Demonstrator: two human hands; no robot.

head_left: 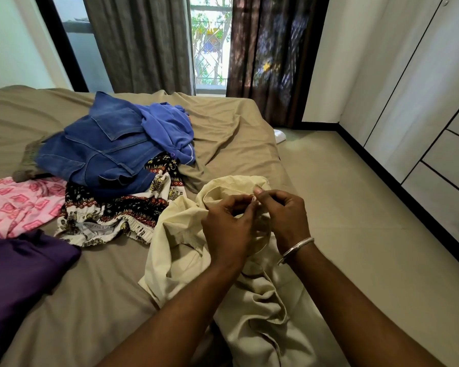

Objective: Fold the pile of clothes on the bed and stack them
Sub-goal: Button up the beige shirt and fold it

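Both hands busy with the cream shirt at the bed's edge

Left hand [227, 229] and right hand [284, 218] pinch the cream shirt [186, 250] near its collar, around 5 o'clock on the bed [96, 282]; the unfolded pile [112, 152] sits at 11 o'clock.

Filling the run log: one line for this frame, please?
stage: folding underway | left hand: pinches cream garment | right hand: pinches same | unfolded pile: on bed

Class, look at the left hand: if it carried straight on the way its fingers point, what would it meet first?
Probably the right hand: the left hand points right and up at it, both pinching the cream garment. Depth is unclear.
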